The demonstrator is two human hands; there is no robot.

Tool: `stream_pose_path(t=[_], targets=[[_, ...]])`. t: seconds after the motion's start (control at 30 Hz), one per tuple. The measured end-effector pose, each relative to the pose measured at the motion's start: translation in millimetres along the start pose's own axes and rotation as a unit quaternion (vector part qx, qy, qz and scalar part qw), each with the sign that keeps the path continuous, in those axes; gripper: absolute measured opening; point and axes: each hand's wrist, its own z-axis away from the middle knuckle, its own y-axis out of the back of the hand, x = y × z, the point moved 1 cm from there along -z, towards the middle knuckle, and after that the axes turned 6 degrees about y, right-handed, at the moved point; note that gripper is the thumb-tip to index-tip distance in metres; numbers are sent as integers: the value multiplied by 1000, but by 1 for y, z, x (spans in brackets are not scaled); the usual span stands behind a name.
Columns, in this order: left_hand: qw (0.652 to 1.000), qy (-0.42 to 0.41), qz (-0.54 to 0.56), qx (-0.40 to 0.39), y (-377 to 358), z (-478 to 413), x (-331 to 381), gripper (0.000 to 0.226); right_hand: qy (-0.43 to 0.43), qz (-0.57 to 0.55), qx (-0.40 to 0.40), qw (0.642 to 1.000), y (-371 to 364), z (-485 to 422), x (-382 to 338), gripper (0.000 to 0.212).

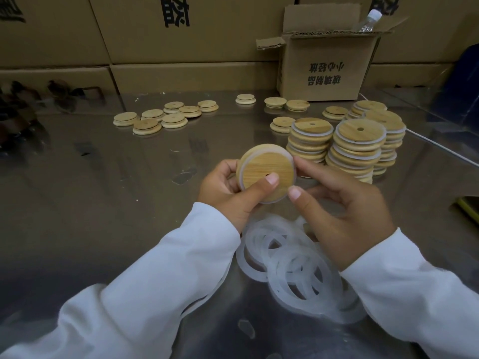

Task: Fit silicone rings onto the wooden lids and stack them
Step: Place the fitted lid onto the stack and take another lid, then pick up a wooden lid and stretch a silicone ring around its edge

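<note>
Gripping a lid (267,169) from both sides. The left hand (225,187) lays its thumb across the wooden face, beside the small hole, with the fingers curled behind. The right hand (344,213) pinches the same lid at its right edge, forefinger high and thumb tip at the lower rim. The lid is tilted, face toward the camera, held above the surface (103,182) and touching only the hands. A whitish ring (241,181) shows round its left and lower edge; cannot tell whether it sits evenly all the way round. Both sleeves (181,268) are white.

Under the right wrist is a loose heap of rings (293,260), overlapping, flat on the surface.

Just beyond the right hand are several stacks (357,154) of lids with pale rings showing between the layers. They stand close together, some leaning a little.

Farther back, bare lids (160,119) lie singly or overlapping. One cluster is to the left, and others are scattered near the stacks.

An open box (326,66) stands at back right, flaps up, with a clear bottle (370,19) poking out of it. Behind everything is a wall of cartons (155,35).
</note>
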Motion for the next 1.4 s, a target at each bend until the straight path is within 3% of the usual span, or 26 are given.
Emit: stream_pose_path(t=[0.17,0.47,0.7,0.97,1.1,1.23,1.4], targets=[[1000,-4,-12,13,1,-1,0,23,40,48,7,998,-1,1,2,38],[1000,-5,-15,13,3,-4,-2,27,-40,11,-18,999,-1,-1,8,46],[996,9,-21,82,4,-23,7,20,-75,3,-8,997,-1,-6,16,9],[989,130,-66,37,-59,-86,44,15,-51,12,-29,998,-3,-7,23,21],[975,149,-157,40,-85,-115,47,52,-38,5,-31,999,-3,-8,24,22],[945,136,-291,55,-92,-132,41,60,-27,4,-28,999,-3,-8,26,22],[927,141,-344,49,-85,-139,26,63,-4,19,-22,1000,-3,-11,28,26]])
